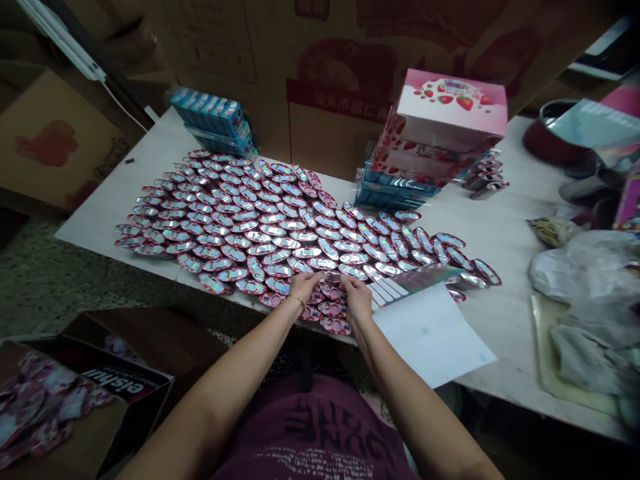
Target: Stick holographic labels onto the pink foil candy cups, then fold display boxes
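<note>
Close to the table's front edge, my left hand [304, 288] is closed, with its fingertips on the left end of a small oval pack [331, 277] that has a shiny silver top and a pinkish-red rim. At the pack's right end, my right hand [357, 295] pinches it with thumb and fingers. Several pink oval packs [335, 325] with round marks lie just below the hands. A sheet of silvery strip stickers [390, 291] rests beside my right hand, its white backing [435, 337] folded toward me and partly behind my right forearm.
Rows of silver-topped oval packs [240, 217] cover much of the white table [500, 333]. Blue boxes [213, 120] stand at the back left; pink strawberry-print boxes [453, 100] are stacked at the back right. Plastic bags [595, 273] lie at right. An open carton [55, 413] sits lower left.
</note>
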`<move>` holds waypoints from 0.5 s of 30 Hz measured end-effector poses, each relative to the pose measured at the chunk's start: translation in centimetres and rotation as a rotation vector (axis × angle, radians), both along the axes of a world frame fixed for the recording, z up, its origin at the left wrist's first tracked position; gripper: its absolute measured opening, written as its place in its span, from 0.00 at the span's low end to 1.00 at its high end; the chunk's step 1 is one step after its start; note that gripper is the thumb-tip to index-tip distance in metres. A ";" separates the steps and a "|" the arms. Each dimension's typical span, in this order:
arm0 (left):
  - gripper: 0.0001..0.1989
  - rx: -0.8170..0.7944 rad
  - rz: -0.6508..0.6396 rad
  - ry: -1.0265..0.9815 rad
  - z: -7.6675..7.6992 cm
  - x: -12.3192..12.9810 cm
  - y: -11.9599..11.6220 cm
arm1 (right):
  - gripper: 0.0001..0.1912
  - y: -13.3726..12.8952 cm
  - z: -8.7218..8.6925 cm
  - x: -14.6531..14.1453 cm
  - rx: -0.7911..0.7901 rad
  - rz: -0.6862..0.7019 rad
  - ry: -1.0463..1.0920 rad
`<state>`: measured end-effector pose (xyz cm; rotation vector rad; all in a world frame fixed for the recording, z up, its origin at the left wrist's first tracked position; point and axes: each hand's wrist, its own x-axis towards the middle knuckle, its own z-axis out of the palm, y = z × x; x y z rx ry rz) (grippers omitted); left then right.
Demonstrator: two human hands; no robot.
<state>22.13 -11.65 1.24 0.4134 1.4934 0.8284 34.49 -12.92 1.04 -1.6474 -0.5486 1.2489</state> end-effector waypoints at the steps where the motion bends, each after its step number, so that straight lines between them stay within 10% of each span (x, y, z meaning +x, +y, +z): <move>1: 0.15 -0.015 0.001 -0.001 0.0 0.0 0.0 | 0.17 0.0 0.3 0.1 -0.009 0.012 0.025; 15: 0.12 0.004 -0.033 0.011 -0.3 0.9 0.1 | 0.14 0.4 1.4 0.7 -0.065 -0.040 0.258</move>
